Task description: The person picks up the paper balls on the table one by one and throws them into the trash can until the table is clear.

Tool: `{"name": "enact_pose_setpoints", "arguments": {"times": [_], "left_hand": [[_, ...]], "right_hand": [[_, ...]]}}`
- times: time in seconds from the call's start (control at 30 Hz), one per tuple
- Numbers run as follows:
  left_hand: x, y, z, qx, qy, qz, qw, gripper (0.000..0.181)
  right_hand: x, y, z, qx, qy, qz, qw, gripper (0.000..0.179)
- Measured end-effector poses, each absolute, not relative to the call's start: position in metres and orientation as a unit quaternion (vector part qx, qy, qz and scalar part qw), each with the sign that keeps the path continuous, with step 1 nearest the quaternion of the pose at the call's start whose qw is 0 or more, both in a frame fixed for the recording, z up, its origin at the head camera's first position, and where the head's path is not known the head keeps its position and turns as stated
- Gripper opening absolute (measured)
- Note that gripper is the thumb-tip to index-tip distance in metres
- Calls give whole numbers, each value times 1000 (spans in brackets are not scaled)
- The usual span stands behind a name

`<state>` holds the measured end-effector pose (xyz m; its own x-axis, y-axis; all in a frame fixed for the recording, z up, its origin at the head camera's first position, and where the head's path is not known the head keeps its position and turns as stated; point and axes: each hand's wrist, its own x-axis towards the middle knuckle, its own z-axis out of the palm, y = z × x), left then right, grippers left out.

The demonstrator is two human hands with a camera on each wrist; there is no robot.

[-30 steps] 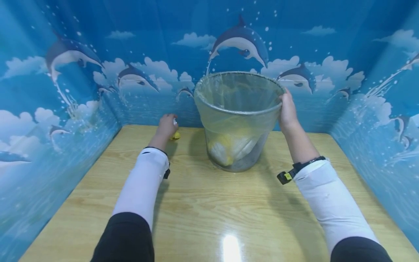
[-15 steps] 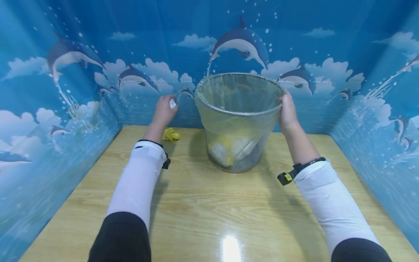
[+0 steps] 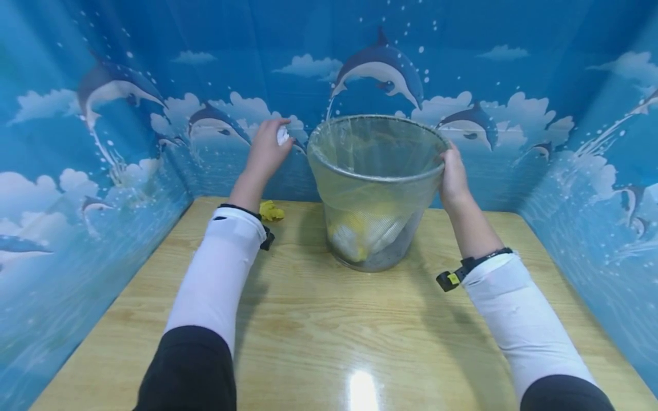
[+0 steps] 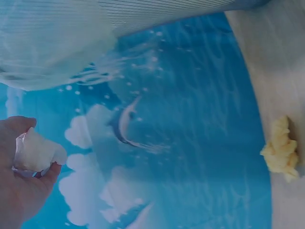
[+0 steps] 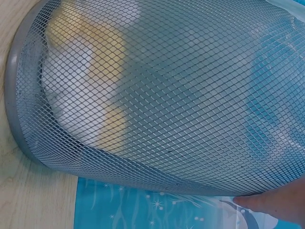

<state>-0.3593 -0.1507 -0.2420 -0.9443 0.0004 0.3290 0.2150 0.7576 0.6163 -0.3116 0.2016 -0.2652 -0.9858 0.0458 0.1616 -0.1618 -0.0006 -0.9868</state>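
My left hand (image 3: 268,147) holds a crumpled white paper ball (image 4: 35,151) in the air, left of the wire mesh wastebasket (image 3: 377,188) and near its rim height. Thumb and fingers curl round the paper in the left wrist view. On the right side of the basket, my right hand (image 3: 453,177) grips the rim. The basket stands on the table, lined with a translucent bag. Through the mesh, white and yellow crumpled pieces (image 5: 81,81) show at its bottom. A crumpled yellow paper ball (image 3: 271,211) lies on the table below my left hand.
The light wooden table (image 3: 329,331) ends at a blue curtain (image 3: 247,57) printed with dolphins, which hangs along the back and both sides. The basket stands close to the back curtain.
My left hand has lifted the white paper ball off the table, up and then slightly right towards the basket. The yellow paper ball has come into fuller view. My right hand keeps its place.
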Motion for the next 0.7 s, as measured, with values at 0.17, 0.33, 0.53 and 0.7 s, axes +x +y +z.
{"name": "enact_pose_setpoints", "arguments": {"times": [0.17, 0.33, 0.53, 0.7], "left_hand": [[-358, -139, -227, -70, -927, -328, 165, 49], [-352, -124, -215, -75, -924, -328, 179, 48], [-342, -103, -204, -75, -915, -340, 205, 46], [-336, -83, -195, -100, -911, -336, 215, 45]], "right_hand": [[-312, 201, -266, 44, -702, 707, 78, 65], [-312, 202, -267, 39, -704, 705, 78, 66], [-311, 201, -266, 36, -706, 703, 72, 66], [-311, 201, -264, 37, -702, 708, 73, 65]]}}
